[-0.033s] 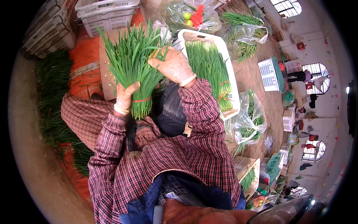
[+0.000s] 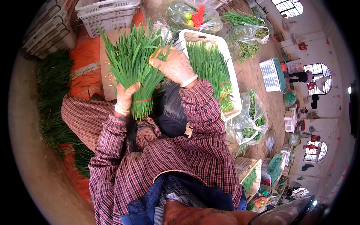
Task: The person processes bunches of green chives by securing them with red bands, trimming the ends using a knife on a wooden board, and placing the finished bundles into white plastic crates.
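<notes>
My gloved left hand is wrapped round the lower part of a thick bunch of garlic chives. A red band circles the bunch near its pale cut ends, which point toward me. The leaves fan out away from me. At the bunch's right side, my gloved right hand is closed on some chive leaves near the tips; its fingertips are partly hidden by the leaves. Just right of that hand lies a white plastic crate holding banded chives in neat rows.
Loose dark chives lie along the left on an orange sheet. Stacked white crates stand at the far left. Clear bags of greens rest on the floor at right. A board lies under the bunch. Another person is far off.
</notes>
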Motion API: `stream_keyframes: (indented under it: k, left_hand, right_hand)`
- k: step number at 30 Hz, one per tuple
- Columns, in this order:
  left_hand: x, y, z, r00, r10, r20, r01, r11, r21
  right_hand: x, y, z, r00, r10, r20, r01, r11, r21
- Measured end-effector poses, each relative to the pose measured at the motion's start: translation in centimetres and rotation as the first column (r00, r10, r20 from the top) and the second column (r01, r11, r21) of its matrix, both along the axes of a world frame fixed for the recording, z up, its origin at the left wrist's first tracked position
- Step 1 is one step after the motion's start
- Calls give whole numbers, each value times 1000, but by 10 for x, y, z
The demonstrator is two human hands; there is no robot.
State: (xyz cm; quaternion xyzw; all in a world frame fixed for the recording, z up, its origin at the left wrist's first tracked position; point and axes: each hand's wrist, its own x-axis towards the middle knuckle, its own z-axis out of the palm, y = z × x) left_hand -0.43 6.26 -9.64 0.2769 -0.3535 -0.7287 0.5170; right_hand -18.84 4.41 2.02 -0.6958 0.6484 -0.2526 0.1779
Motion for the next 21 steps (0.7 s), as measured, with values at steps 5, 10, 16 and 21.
stream_keyframes:
  k: [5,10,16,21]
  left_hand:
    - [1,1,2,1000,8,-25,-8,1000,-1]
    - [2,0,0,1000,14,-19,-14,1000,-3]
    - [3,-1,5,999,29,-21,-29,1000,1]
    - [8,-7,-4,1000,21,19,-20,999,-43]
  right_hand:
    - [-1,3,9,989,-37,143,41,999,-23]
    - [-8,0,11,978,-14,207,24,998,-49]
    - [-14,-6,21,970,1,242,21,996,-88]
    - [-17,-10,23,966,26,259,7,992,-125]
